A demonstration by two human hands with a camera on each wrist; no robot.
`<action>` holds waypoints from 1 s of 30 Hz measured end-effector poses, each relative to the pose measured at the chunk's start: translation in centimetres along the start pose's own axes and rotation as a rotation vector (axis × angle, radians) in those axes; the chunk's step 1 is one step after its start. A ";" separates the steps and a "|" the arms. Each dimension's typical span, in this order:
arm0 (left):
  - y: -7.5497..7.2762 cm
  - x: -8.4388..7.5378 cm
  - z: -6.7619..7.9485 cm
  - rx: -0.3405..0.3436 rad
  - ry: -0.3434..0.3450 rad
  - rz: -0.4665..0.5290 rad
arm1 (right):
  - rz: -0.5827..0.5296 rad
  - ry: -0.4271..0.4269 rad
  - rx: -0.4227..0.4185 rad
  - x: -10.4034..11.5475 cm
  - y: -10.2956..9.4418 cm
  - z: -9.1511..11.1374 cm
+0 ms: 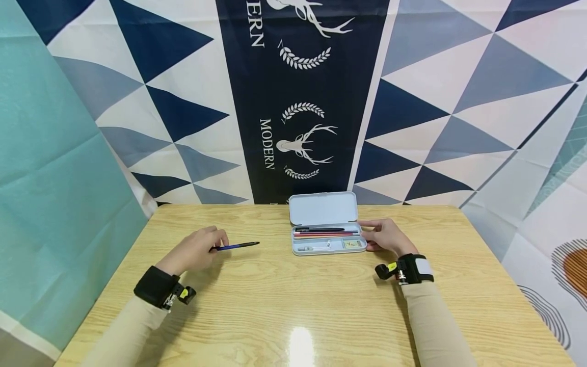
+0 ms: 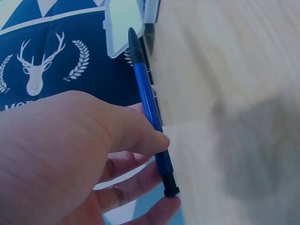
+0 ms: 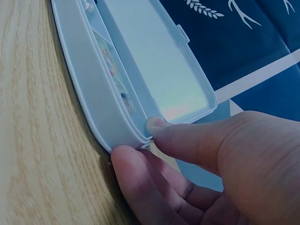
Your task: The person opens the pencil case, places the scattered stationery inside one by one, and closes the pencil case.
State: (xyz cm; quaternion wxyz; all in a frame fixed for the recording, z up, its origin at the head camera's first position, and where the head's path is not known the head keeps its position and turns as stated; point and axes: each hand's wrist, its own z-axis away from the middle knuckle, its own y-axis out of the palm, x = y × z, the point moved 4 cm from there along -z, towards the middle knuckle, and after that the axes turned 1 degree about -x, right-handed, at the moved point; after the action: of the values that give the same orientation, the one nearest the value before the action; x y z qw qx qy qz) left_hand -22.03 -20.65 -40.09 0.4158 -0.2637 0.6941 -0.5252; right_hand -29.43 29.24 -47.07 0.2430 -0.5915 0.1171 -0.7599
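Note:
Between thumb and fingers, my left hand (image 1: 200, 248) pinches a blue pen (image 1: 238, 245) with black ends, held above the table left of the case. The left wrist view shows the pen (image 2: 149, 101) gripped near its lower end. A pale blue pencil case (image 1: 329, 251) lies with its lid (image 1: 323, 208) raised at the back. Inside are a black pen (image 1: 319, 229), several coloured pencils (image 1: 325, 234), a small white item (image 1: 312, 248) and a patterned eraser-like block (image 1: 352, 244). My right hand (image 1: 385, 235) holds the case's right end, thumb on the rim (image 3: 154, 125), fingers against the outer wall.
The wooden table (image 1: 257, 306) ends at a patterned cloth (image 1: 302, 102) hanging behind the case. A teal cloth (image 1: 59, 178) hangs along the left side, a pale patterned one (image 1: 541, 214) on the right. A wrist camera sits on each wrist.

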 end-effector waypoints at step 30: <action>0.6 -1.3 -3.2 -0.074 0.001 -0.035 | -0.001 0.022 -0.004 0.1 -0.1 0.2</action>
State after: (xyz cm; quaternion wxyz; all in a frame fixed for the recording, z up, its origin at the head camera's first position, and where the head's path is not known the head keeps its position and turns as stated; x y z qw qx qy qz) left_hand -24.08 -17.76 -39.91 0.3962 -0.2907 0.7085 -0.5065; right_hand -29.32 29.28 -46.93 0.2401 -0.5837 0.1208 -0.7662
